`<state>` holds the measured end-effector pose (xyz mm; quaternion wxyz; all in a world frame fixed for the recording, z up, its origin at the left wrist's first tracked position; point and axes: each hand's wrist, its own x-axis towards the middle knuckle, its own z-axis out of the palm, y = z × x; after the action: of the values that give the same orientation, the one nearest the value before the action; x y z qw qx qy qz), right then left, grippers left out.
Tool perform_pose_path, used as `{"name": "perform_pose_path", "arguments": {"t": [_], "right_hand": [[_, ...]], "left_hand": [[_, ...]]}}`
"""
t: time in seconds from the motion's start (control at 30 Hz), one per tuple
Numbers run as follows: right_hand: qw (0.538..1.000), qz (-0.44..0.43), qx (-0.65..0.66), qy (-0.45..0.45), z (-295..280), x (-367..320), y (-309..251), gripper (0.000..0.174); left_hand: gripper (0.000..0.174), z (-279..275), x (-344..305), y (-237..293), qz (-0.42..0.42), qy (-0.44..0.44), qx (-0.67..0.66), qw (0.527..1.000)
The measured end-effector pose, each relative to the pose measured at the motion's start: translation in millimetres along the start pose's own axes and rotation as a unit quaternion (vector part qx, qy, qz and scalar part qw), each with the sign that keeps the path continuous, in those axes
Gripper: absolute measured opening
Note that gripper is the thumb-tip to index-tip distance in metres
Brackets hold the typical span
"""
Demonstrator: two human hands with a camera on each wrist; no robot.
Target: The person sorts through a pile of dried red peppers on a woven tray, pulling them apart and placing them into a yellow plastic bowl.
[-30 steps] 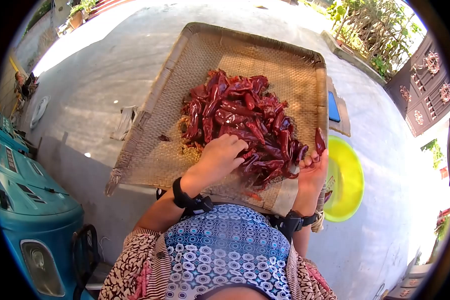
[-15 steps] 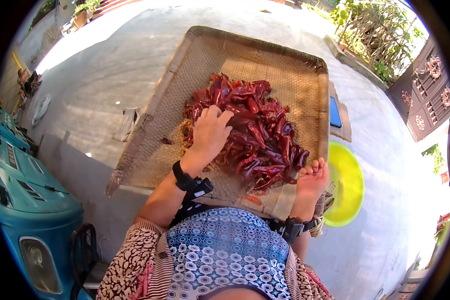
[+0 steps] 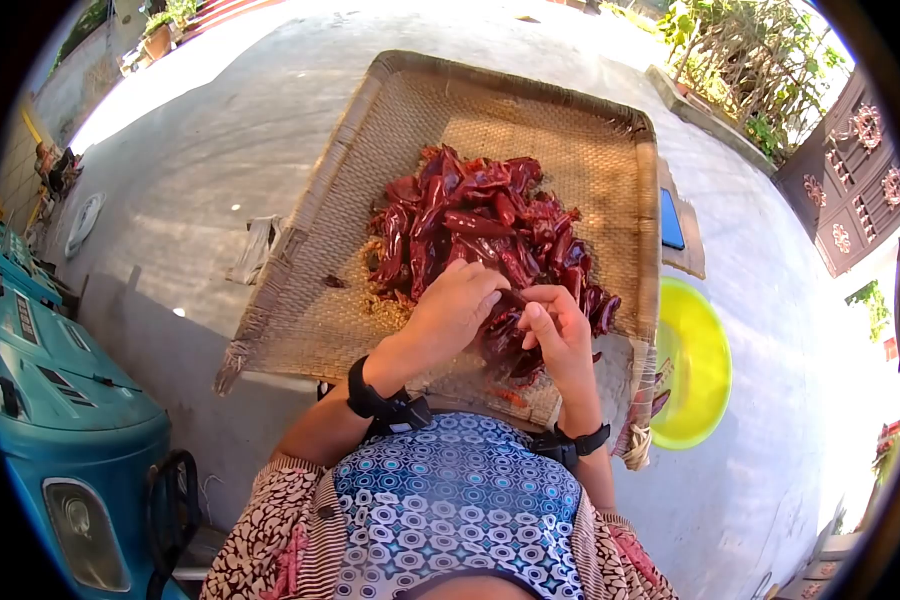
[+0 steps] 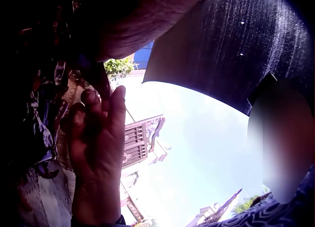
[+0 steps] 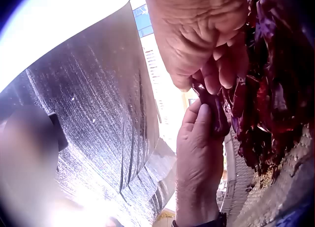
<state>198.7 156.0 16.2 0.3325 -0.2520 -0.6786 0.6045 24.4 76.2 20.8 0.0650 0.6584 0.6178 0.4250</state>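
A heap of dried red chili peppers (image 3: pixel 470 215) lies on a woven bamboo tray (image 3: pixel 320 225) before me. My left hand (image 3: pixel 450 310) and right hand (image 3: pixel 563 345) meet over the near side of the heap. Between their fingertips is one dark red chili pepper (image 5: pixel 219 116). In the right wrist view, the left hand's thumb (image 5: pixel 203 118) presses along its side while the right hand (image 5: pixel 202 35) pinches its upper end. The left wrist view is dark; the right hand (image 4: pixel 98 153) shows there with fingers curled at the pepper.
A yellow-green basin (image 3: pixel 695 370) stands right of the tray, with some chili peppers (image 3: pixel 660 400) near its left side. A blue phone-like slab (image 3: pixel 671 220) lies on cardboard beyond the tray's right rim. At the left is a teal vehicle (image 3: pixel 70 400).
The right hand held a chili at the tray's right edge, then showed none there. The left hand reached into the heap and drew back nearer. Now both hands are together on one chili pepper.
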Motion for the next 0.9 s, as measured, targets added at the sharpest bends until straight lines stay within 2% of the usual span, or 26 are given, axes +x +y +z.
{"name": "perform_pose_path", "arguments": {"t": [0.03,0.13,0.2,0.27,0.3,0.37,0.43,0.5,0.53,0.63,0.67,0.77,0.8,0.87,0.9], "right_hand": [[1.000,0.015,0.007,0.004,0,0,1,0.022],[0.998,0.047,0.029,0.016,-5,-3,5,0.019],[0.998,0.047,0.044,0.024,-14,-6,8,0.018],[0.990,0.047,0.098,0.094,-27,-8,13,0.018],[0.983,0.046,0.124,0.128,-35,-9,17,0.018],[0.952,0.022,0.237,0.195,-57,-12,33,0.016],[0.906,0.022,0.346,0.244,-75,-18,31,0.016],[0.866,-0.030,0.441,0.235,-107,-26,52,0.018],[0.820,-0.055,0.520,0.232,-118,-28,59,0.023],[0.752,-0.141,0.616,0.188,-131,-36,60,0.030],[0.740,-0.135,0.631,0.189,-131,-38,58,0.035],[0.877,-0.047,0.442,0.183,-105,-32,37,0.035],[0.932,0.006,0.307,0.190,-87,-28,29,0.037],[0.987,0.030,0.116,0.108,-48,-24,6,0.040],[0.993,0.041,0.061,0.090,-34,-23,1,0.039]], "left_hand": [[0.017,1,-1,1,0.000,-0.014,-0.013,1.000],[0.026,1,-4,4,-0.059,-0.046,-0.173,0.982],[0.038,-8,-2,15,-0.076,-0.021,-0.111,0.991],[0.058,-10,-1,17,-0.105,0.009,-0.063,0.992],[0.056,-7,-1,14,-0.080,0.011,-0.001,0.997],[0.054,-1,-1,4,-0.028,0.016,0.122,0.992],[0.042,5,-1,2,-0.024,0.016,0.142,0.989],[0.036,10,-2,-4,-0.017,-0.007,0.140,0.990],[0.034,10,-2,-5,-0.019,-0.003,0.131,0.991],[0.028,5,-3,-5,-0.033,0.002,0.083,0.996],[0.027,1,-3,-3,-0.043,0.000,0.052,0.998],[0.024,-6,-3,9,-0.099,-0.036,-0.085,0.991],[0.024,-6,-3,12,-0.122,-0.052,-0.138,0.982],[0.020,-1,-5,11,-0.077,-0.064,-0.167,0.981],[0.018,1,-5,10,-0.054,-0.069,-0.181,0.980]]}}
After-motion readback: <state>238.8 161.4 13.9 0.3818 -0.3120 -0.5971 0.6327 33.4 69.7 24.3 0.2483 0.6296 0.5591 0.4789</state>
